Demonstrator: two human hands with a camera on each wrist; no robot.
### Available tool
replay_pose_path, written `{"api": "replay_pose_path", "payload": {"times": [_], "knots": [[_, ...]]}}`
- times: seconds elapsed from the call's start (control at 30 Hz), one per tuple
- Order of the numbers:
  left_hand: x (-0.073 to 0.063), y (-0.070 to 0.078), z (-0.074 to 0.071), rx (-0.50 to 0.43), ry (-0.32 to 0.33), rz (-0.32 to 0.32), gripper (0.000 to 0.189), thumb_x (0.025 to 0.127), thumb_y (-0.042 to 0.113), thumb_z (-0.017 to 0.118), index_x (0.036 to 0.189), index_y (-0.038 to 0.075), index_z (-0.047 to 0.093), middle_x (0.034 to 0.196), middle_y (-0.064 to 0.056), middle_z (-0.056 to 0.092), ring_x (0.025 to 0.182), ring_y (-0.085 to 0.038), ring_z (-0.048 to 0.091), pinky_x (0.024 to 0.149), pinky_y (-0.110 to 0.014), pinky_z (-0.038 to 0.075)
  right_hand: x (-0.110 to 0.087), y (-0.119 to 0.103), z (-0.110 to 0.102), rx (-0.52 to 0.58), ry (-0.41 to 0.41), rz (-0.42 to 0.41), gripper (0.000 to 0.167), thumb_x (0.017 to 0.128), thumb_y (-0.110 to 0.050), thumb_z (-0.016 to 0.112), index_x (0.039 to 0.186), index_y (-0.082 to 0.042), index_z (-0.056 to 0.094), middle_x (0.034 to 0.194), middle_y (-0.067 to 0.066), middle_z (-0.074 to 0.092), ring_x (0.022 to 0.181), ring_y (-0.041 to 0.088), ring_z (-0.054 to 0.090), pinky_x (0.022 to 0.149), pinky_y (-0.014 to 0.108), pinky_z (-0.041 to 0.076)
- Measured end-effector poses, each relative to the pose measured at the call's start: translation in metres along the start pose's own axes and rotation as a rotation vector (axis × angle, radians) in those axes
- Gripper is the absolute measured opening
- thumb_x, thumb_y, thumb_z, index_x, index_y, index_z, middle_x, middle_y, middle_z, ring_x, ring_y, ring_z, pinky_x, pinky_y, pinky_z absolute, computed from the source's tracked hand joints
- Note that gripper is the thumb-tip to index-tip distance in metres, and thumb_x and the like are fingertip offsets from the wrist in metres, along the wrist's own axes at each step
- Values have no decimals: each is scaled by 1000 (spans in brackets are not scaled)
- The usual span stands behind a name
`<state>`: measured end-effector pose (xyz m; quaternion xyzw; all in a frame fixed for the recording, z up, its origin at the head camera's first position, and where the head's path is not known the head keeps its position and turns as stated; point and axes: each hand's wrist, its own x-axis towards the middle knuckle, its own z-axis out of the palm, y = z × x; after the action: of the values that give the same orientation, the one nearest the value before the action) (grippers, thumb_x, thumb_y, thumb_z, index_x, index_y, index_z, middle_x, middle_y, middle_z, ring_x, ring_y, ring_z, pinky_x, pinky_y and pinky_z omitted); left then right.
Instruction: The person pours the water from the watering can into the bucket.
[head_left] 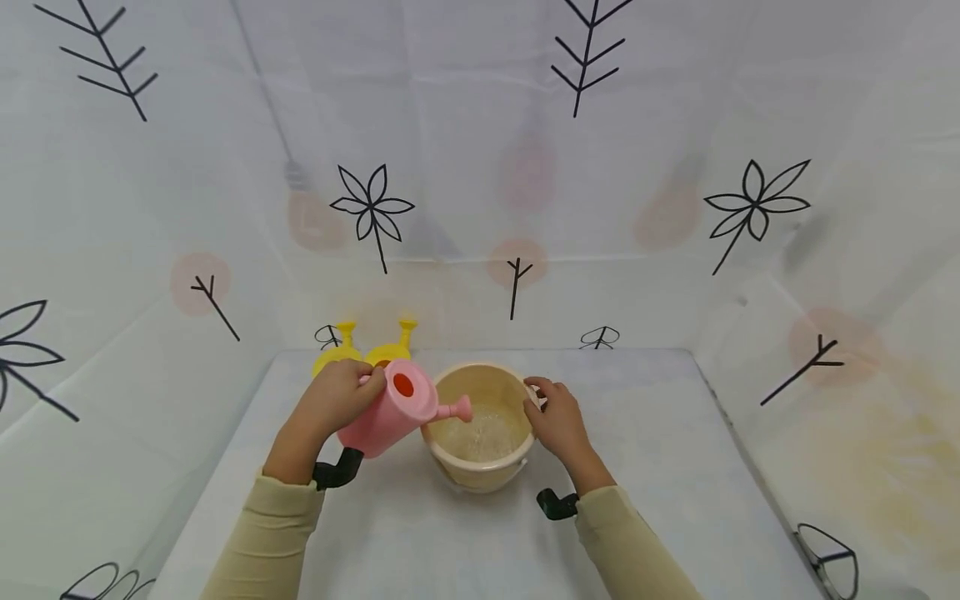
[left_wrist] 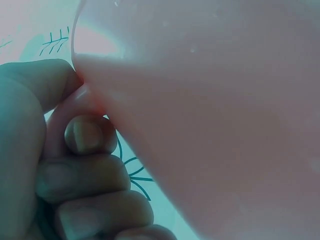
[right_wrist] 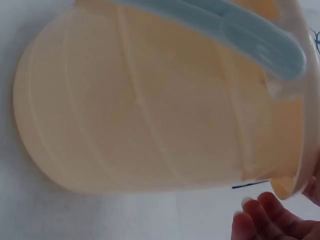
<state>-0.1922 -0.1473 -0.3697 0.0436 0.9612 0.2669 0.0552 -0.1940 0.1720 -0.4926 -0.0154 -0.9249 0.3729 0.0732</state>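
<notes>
My left hand (head_left: 341, 398) grips the handle of a pink watering can (head_left: 386, 417), its fingers curled round that handle (left_wrist: 87, 102) in the left wrist view. The can is tilted to the right, and its spout (head_left: 456, 409) reaches over the left side of a cream bucket (head_left: 480, 475). Clear water with small ripples or bubbles shows in the bucket's bottom. At the bucket's right rim, my right hand (head_left: 557, 418) holds on with thumb and fingers. In the right wrist view, fingertips (right_wrist: 267, 215) show beside the rim, and the bucket's blue-grey handle (right_wrist: 240, 30) hangs across its side.
Two yellow watering cans (head_left: 335, 357) stand behind my left hand, partly hidden by it and the pink can. The white table (head_left: 637, 467) is bounded by patterned white cloth walls (head_left: 465, 208) at the back and sides. Black wrist mounts (head_left: 337, 469) sit at both cuffs.
</notes>
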Motion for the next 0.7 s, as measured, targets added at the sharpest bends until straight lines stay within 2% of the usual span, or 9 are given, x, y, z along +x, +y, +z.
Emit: {"api": "replay_pose_path", "payload": {"times": [0.17,0.27,0.37,0.5,0.7], "knots": [[-1,1,0,5,1,5,37,91,34,46,65,8,52,60,-4,51,66,-20,51,60,-28,42,7,-2,6,50,-50,84,46,94,-25,55,139,-16,51,96,12,66,72,17,59,55,27,46],[-1,2,0,7,1,6,36,91,34,46,65,9,52,60,-4,51,66,-19,51,60,-28,42,10,-5,8,81,-56,144,45,94,-25,53,139,-18,51,92,11,64,65,18,55,52,28,44],[-1,2,0,11,7,9,37,91,34,47,65,8,52,59,-4,50,65,-19,50,59,-28,41,11,-6,11,107,-55,184,44,96,-27,52,139,-20,51,92,11,62,65,18,55,52,28,45],[0,1,0,14,9,8,37,91,35,47,65,9,52,59,-4,50,65,-19,50,59,-28,41,11,-5,15,115,-32,183,44,97,-29,51,139,-17,51,94,12,64,68,18,57,54,28,45],[1,1,1,28,17,32,38,91,34,47,64,9,52,59,-4,50,64,-19,50,59,-28,41,10,-2,16,131,-8,163,43,98,-29,50,139,-17,51,85,10,62,63,18,54,53,28,43]]}}
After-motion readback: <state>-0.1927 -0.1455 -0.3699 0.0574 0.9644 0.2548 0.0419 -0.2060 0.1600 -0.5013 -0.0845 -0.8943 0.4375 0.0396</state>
